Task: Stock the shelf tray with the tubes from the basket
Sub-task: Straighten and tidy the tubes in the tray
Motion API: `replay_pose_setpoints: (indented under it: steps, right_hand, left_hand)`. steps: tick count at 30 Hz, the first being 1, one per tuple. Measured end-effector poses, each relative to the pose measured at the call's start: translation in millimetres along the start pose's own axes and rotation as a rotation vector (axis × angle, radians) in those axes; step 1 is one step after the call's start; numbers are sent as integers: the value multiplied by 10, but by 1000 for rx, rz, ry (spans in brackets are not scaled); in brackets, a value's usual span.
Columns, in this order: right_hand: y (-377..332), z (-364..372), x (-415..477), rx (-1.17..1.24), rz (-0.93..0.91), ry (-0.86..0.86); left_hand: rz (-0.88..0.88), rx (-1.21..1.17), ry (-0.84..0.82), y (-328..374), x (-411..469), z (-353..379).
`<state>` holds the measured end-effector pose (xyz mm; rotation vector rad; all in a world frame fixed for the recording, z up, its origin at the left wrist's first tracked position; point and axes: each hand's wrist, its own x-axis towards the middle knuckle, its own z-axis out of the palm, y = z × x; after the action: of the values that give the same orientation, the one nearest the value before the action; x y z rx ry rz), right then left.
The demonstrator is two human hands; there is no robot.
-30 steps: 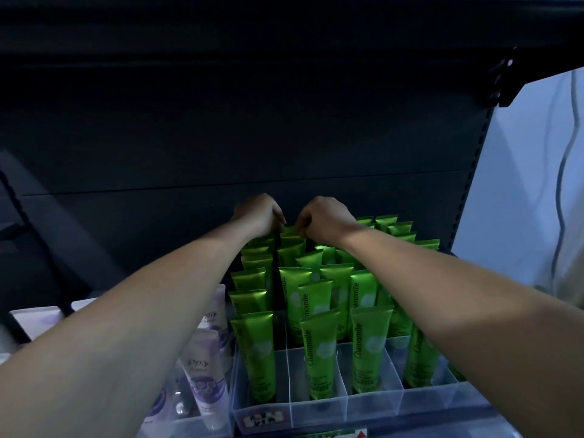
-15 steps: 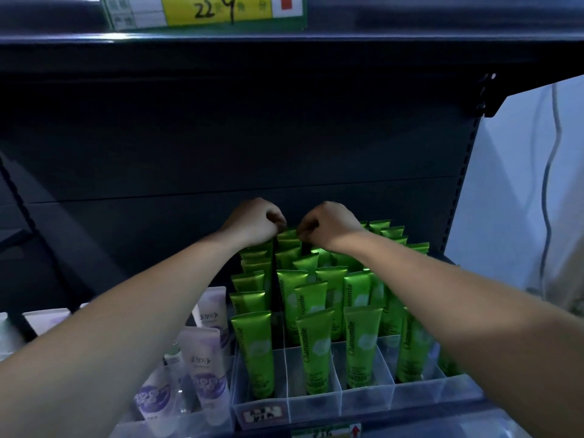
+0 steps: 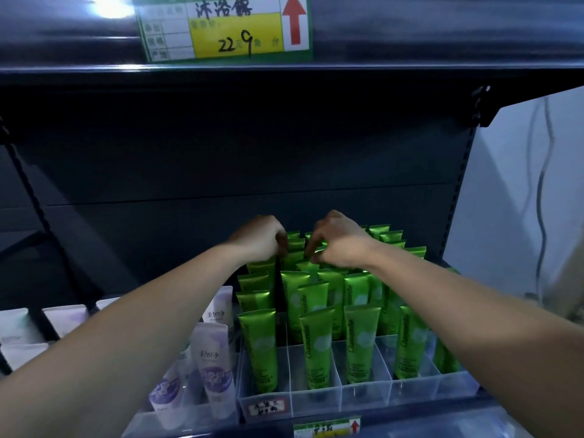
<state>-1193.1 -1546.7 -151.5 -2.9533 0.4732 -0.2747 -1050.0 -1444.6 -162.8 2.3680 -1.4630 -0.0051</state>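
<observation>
Fingers of the left hand [image 3: 261,238] and the right hand [image 3: 339,241] are curled down onto the crimped tops of the far rows of green Chamomile tubes [image 3: 316,346]. It cannot be determined whether either hand grips a tube or only presses and straightens.

Location: the tubes stand upright in the clear divided shelf tray [image 3: 316,403], packed from the far end toward the near wall.

Progress, as judged: stocking is well advanced. The far and middle stretches of every lane are filled. A short empty stretch remains at the near end of each lane. The basket is not in view, so remaining stock is unknown.

Counts:
- Hands: two.
- Tray lanes: five, as far as the near wall shows.
- Green tubes: more than twenty visible. The arms cover others, so no exact total.
- White-and-purple tubes [image 3: 215,371], in the tray to the left: three visible.
- Price labels: one far above [image 3: 224,30], one near below [image 3: 327,428].
</observation>
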Motion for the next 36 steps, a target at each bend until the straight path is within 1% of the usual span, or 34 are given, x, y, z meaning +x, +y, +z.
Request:
replay_pose_setpoints:
  steps: [3, 8, 21, 27, 32, 36]
  right_hand:
    - [-14, 33, 19, -66, -22, 34]
    - [-85, 72, 67, -15, -45, 81]
    - [-107, 145, 101, -2, -76, 100]
    - [-99, 138, 76, 18, -45, 80]
    - [-111, 83, 17, 96, -4, 77]
    - [-118, 16, -145, 120, -67, 153]
  left_hand:
    - [3, -4, 10, -18, 10, 15]
    - [2, -17, 33, -22, 12, 21]
    - [16, -40, 2, 2, -39, -8]
    - [9, -42, -1, -5, -66, -4]
    - [5, -38, 31, 27, -150, -61]
    - [72, 14, 46, 114, -292, -118]
